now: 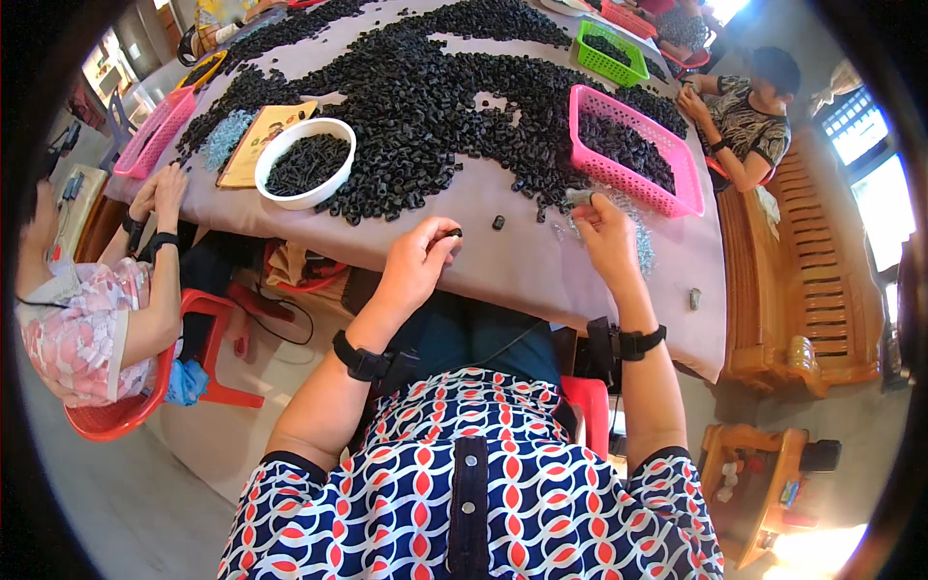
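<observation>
Over the near edge of the table, my left hand [414,259] pinches a small black plastic piece [454,233] between thumb and fingertips. My right hand [611,235] is closed, with a small greyish translucent piece [579,196] at its fingertips. Under and beside that hand lies a scatter of small translucent bluish bits [645,242]. A single black piece sits on the cloth between my hands. Beyond them spreads a large heap of short black tubular pieces [396,126]. A white round bowl [345,172] of longer, thinner black parts stands left of my left hand.
A pink basket [688,198] of black pieces stands at the right, with a green basket [619,72] behind it. Left of the bowl lie a booklet [253,155] and more translucent bits [227,133]. People sit at both sides; a wooden bench [817,261] stands right.
</observation>
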